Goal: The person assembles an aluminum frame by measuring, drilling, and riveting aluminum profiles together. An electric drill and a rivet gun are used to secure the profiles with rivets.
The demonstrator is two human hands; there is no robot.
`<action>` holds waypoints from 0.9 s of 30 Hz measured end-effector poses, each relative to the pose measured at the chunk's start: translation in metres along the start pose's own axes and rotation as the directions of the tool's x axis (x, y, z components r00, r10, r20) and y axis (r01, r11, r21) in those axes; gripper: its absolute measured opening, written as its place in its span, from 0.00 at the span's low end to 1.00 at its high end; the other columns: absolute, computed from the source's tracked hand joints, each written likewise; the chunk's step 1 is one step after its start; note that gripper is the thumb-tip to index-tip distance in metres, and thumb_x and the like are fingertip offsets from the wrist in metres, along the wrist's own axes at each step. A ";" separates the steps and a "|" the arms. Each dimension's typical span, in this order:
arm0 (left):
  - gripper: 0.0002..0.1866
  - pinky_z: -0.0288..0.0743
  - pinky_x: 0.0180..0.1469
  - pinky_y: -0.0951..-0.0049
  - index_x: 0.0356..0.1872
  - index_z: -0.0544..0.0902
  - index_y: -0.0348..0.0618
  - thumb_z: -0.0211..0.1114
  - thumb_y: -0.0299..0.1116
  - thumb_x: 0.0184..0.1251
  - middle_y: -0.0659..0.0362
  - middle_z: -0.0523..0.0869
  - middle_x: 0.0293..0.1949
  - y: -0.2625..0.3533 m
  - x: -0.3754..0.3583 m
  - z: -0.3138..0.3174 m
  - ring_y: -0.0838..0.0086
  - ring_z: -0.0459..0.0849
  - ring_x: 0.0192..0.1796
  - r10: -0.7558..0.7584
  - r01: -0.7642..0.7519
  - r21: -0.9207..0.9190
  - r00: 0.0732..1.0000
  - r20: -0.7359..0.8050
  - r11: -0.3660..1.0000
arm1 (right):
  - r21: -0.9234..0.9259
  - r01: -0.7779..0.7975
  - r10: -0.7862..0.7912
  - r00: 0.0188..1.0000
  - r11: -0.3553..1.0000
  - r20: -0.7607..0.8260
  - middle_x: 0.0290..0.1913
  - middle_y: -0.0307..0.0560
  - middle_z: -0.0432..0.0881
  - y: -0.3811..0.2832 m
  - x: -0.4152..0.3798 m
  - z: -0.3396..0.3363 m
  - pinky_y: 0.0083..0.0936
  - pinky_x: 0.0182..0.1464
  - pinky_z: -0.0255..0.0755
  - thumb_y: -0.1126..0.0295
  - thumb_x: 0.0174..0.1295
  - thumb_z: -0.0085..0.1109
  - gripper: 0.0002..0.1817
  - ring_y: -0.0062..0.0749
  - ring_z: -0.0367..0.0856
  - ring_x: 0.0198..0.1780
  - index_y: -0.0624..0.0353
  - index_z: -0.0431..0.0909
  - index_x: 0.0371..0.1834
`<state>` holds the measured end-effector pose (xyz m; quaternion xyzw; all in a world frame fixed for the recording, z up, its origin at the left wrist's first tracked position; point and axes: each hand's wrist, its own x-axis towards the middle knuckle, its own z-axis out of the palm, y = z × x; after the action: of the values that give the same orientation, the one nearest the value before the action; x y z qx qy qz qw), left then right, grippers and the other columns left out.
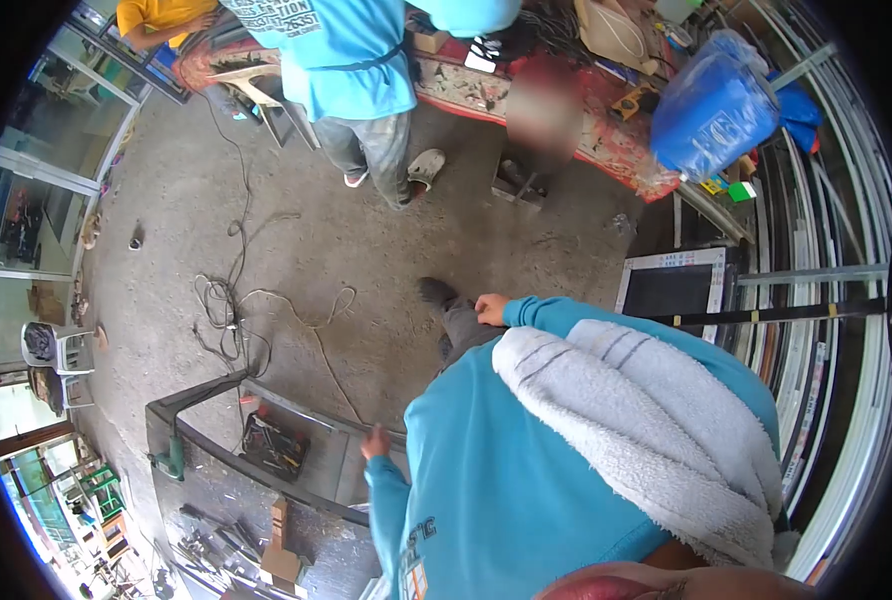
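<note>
The left hand [374, 442] is beside the metal frame [306, 495], near left; the right hand [491, 309] is by the trouser leg [460, 322]. Neither grip can be told.

Ahead of us, co-worker [351, 65] stands before bench [466, 88]; drum [716, 110] sits at bench's right end. Cable [228, 320] lies on floor [366, 250] between bench and worktable [331, 565] at our near left. Cardboard [280, 562] on worktable; tool tray [276, 445] between cable and cardboard. Profiles [811, 420] line our right. Chair [74, 352] at far left.
</note>
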<state>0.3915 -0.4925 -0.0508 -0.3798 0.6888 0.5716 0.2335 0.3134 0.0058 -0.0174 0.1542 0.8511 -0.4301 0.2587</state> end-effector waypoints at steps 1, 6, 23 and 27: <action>0.16 0.73 0.26 0.67 0.35 0.83 0.37 0.68 0.43 0.63 0.58 0.85 0.29 -0.006 -0.009 0.004 0.71 0.81 0.27 -0.032 0.030 0.080 0.999 0.015 0.996 | -0.059 0.032 -0.030 0.999 0.998 0.031 0.43 0.53 0.86 -0.023 0.015 -0.008 0.33 0.52 0.75 0.60 0.46 0.69 0.23 0.42 0.83 0.47 0.58 0.81 0.47; 0.16 0.75 0.33 0.63 0.37 0.82 0.36 0.68 0.42 0.62 0.53 0.85 0.33 0.016 -0.011 0.029 0.66 0.82 0.32 -0.011 -0.040 0.428 0.993 0.116 0.903 | 0.011 -0.059 0.059 0.998 0.998 0.035 0.44 0.53 0.86 -0.048 0.114 -0.009 0.36 0.52 0.76 0.58 0.45 0.70 0.21 0.45 0.83 0.47 0.56 0.83 0.42; 0.19 0.79 0.42 0.71 0.43 0.82 0.37 0.73 0.42 0.60 0.56 0.87 0.36 0.224 -0.007 0.010 0.75 0.84 0.39 0.009 -0.136 -0.303 0.923 -0.385 0.943 | 0.168 -0.273 0.175 0.878 0.947 0.445 0.26 0.38 0.77 -0.241 0.425 -0.019 0.23 0.19 0.69 0.70 0.62 0.60 0.07 0.26 0.76 0.22 0.46 0.75 0.42; 0.17 0.79 0.44 0.73 0.43 0.82 0.39 0.74 0.37 0.57 0.56 0.87 0.36 0.228 -0.054 -0.044 0.76 0.84 0.39 0.051 -0.193 -0.157 0.772 -0.634 0.969 | 0.035 -0.221 0.184 0.880 0.975 0.438 0.28 0.38 0.79 -0.279 0.447 0.019 0.22 0.22 0.72 0.66 0.64 0.60 0.12 0.24 0.77 0.24 0.44 0.74 0.50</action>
<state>0.2484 -0.5083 0.1395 -0.5246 0.6852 0.4976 -0.0881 -0.1819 -0.1542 -0.1004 0.1542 0.7329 -0.4595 0.4774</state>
